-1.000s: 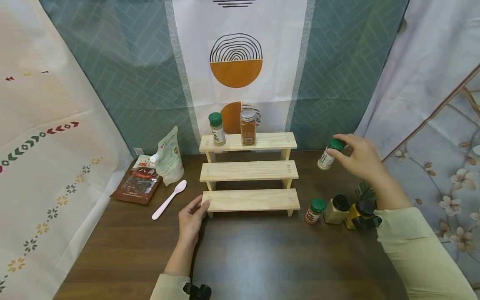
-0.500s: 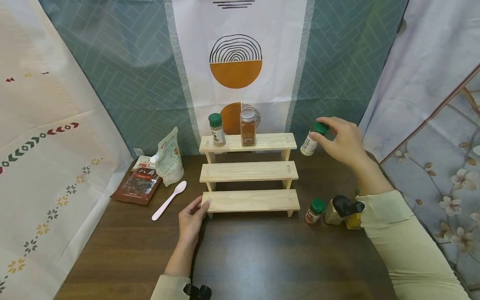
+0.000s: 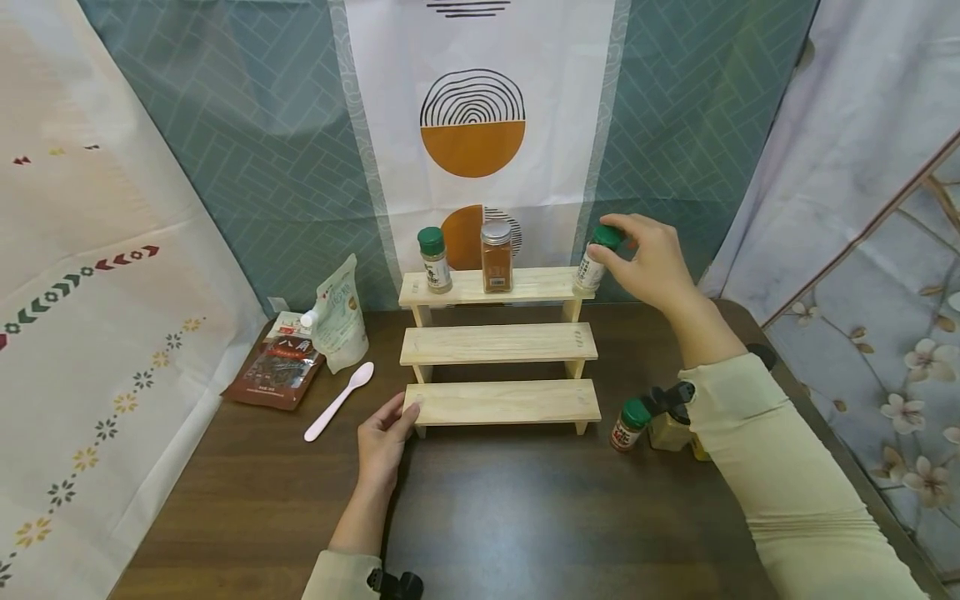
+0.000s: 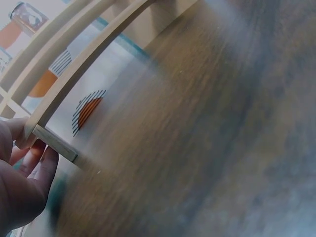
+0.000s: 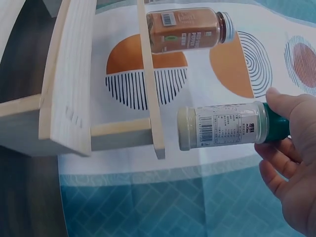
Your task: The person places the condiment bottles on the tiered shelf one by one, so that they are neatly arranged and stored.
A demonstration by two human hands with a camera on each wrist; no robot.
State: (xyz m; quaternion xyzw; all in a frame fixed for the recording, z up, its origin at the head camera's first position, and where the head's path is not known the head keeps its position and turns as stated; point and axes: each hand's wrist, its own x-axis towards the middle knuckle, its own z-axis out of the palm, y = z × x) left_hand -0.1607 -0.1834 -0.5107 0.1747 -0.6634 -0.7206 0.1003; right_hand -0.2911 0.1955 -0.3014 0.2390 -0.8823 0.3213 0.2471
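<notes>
jar, pale contents, in right fingers

On my feed I count one three-step rack and at least six jars: atop the rack, one silver-capped jar and one green-capped jar; near its upper right end, one held jar; right of it, a reddish jar, pale jar and yellow jar. Left of it I see one white pouch, one brown pouch, one spoon.
</notes>
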